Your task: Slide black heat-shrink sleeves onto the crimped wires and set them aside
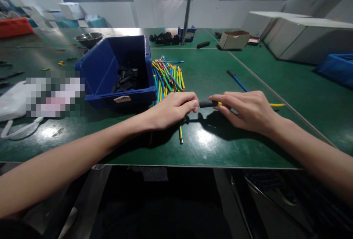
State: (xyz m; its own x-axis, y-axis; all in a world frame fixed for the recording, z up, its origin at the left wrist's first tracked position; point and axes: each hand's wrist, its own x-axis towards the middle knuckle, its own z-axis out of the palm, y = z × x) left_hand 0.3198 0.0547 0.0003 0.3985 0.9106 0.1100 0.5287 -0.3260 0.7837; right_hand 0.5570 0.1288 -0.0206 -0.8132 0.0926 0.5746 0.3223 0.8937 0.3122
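My left hand (176,108) pinches the metal tip at one end of a yellow wire, thumb against forefinger. A black sleeve (207,104) sits around the wire close to that tip. My right hand (245,110) is closed on the same yellow wire (277,104), its fingertips at the sleeve's right end; the wire's tail sticks out past the hand. Beside my left hand lies a pile of yellow, green and blue wires (168,75) with metal ends. Left of the pile, a blue bin (121,97) holds several black sleeves (127,78).
Beyond my right hand lies a blue wire (239,82) with a black sleeved end. Farther back are a cardboard box (234,41), black parts (164,38), a small blue bin (190,33) and a metal bowl (89,39). Large white boxes (309,38) stand at right.
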